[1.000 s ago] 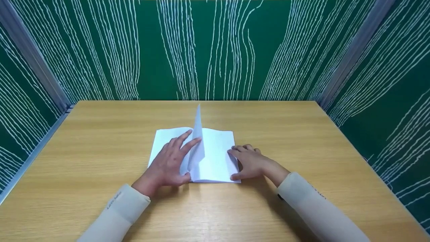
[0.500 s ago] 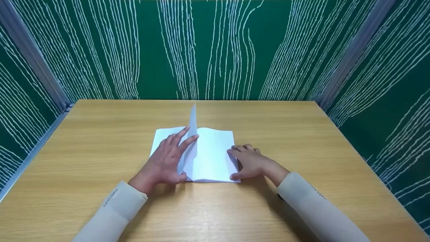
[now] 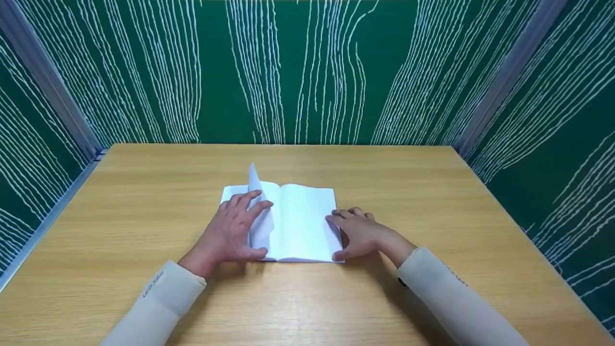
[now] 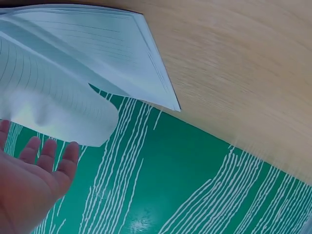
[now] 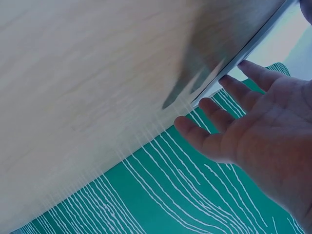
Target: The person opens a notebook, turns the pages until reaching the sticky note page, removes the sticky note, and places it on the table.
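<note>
An open notebook with white pages lies in the middle of the table; faint ruled lines show on its pages in the left wrist view. One raised page stands up and curves over the left half. My left hand is against this page, fingers spread and slightly bent, thumb low by the notebook's near edge. At the right edge rests my right hand, its fingertips and thumb on the page border. In the right wrist view, the right hand's fingers reach along the notebook's edge, loosely extended.
The wooden table extends around the notebook on every side. Green panels with white wavy lines stand behind it and at both sides, joined by grey posts. Light sleeves cover both forearms.
The raised page has swung from upright near the spine over to the left and leans lower. My left hand has shifted slightly left with it. The right hand stays at the right edge.
</note>
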A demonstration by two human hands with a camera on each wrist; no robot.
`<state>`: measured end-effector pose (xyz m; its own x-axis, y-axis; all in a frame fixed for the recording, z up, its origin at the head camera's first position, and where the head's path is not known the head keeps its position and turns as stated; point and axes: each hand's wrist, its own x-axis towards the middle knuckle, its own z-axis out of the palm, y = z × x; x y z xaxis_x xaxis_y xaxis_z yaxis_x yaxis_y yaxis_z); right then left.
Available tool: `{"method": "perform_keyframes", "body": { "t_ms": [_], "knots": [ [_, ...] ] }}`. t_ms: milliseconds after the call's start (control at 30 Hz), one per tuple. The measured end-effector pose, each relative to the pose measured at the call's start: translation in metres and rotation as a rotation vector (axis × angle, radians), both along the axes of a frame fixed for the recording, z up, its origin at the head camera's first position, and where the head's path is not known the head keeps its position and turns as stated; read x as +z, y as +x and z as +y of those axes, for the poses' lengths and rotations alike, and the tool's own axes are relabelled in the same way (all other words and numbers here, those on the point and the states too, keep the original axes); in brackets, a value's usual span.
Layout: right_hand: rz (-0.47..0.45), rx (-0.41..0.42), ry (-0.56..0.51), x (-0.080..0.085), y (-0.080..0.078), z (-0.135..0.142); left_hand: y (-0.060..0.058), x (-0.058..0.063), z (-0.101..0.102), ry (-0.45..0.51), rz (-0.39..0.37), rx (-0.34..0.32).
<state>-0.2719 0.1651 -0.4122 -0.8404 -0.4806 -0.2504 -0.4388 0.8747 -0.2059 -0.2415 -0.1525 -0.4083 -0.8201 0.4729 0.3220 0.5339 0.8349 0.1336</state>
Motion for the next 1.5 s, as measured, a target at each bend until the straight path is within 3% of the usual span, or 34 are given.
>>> {"method": "perform_keyframes", "body": {
  "t_ms": [467, 700, 900, 1233, 1500],
  "knots": [
    [-0.006, 0.017, 0.012, 0.002, -0.005, 0.001, -0.001, 0.003, -0.003, 0.064, 0.046, 0.104],
    [-0.016, 0.010, 0.023, 0.003, -0.006, 0.000, 0.000, 0.003, -0.007, 0.031, 0.057, 0.132],
    [-0.010, 0.006, 0.020, 0.002, -0.006, 0.001, 0.000, 0.001, -0.009, -0.011, 0.001, 0.148],
    [-0.004, 0.029, -0.006, 0.000, -0.006, 0.004, 0.005, -0.004, -0.015, -0.065, -0.176, 0.183],
    [0.006, 0.019, -0.025, 0.001, -0.005, 0.003, 0.006, -0.005, -0.014, -0.122, -0.202, 0.170]
  ]
}}
